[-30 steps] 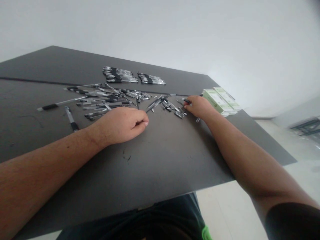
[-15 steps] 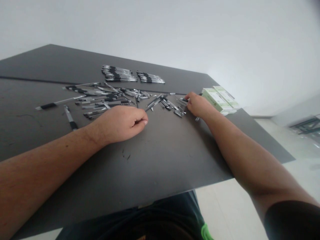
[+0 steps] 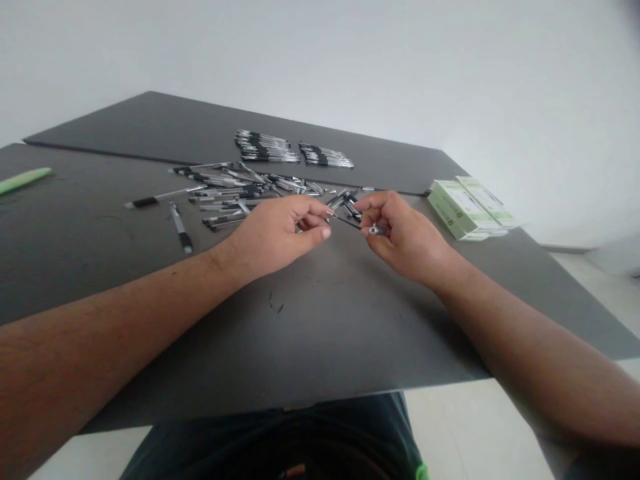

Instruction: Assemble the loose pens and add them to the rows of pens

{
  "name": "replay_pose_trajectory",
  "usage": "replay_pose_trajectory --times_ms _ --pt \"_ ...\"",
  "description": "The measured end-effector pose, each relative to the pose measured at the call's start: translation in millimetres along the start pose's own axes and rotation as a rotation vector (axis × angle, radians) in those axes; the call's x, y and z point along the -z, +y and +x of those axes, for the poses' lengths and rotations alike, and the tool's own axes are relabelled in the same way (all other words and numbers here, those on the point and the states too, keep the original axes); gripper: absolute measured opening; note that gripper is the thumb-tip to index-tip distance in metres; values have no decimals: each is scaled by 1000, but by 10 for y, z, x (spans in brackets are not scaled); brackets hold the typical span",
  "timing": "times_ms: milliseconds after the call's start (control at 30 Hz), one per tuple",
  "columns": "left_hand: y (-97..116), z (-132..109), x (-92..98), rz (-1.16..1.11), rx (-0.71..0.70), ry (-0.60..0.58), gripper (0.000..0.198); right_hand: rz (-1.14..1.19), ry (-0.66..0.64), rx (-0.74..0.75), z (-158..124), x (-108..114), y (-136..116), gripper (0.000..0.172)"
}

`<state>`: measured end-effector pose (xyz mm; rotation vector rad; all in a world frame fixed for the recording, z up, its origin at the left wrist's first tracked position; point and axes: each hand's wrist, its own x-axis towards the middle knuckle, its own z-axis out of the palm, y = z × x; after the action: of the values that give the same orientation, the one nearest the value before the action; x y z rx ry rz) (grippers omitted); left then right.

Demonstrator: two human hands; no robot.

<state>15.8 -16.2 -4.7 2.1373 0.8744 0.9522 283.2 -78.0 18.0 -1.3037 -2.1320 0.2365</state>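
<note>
A thin dark pen refill (image 3: 347, 221) spans the gap between my two hands. The fingers of my left hand (image 3: 285, 233) pinch its left end, at a small pale tip. My right hand (image 3: 407, 237) is closed around a clear pen barrel (image 3: 379, 231), whose round open end faces left beside the refill's right end. Whether the refill enters another part there is hidden by my fingers. Just behind my hands lies a loose heap of clear pens with black grips (image 3: 230, 193) and short pen parts (image 3: 345, 200).
Two neat rows of pens, a larger one (image 3: 267, 147) and a smaller one (image 3: 326, 155), lie farther back on the grey table (image 3: 320, 347). Green-and-white boxes (image 3: 463, 210) stand at right. A single pen (image 3: 181, 228) and a green object (image 3: 25, 179) are at left.
My right hand has come back left from near the boxes, now with a pen barrel. My left hand has moved right, and the refill shows between both hands. The view has shifted left.
</note>
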Motion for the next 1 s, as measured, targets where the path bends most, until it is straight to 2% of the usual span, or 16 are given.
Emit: replay_pose_trajectory --times_ms 300,467,600,833,933,1000 --pt "100 -40 11 23 -74 48 12 51 -51 79 -22 -138 -22 58" --pt "128 -60 9 39 -150 82 10 37 -58 115 -43 -150 -41 56" --pt "121 -60 12 37 -146 85 9 16 -37 90 -52 -134 68 59" --pt "64 -25 80 14 -115 136 10 0 -17 -12 -29 -89 256 48" --pt "26 4 104 4 -85 169 10 33 -21 -7 -44 -49 271 46" --pt "0 25 110 -44 -42 189 11 66 -24 21 -49 -27 267 36"
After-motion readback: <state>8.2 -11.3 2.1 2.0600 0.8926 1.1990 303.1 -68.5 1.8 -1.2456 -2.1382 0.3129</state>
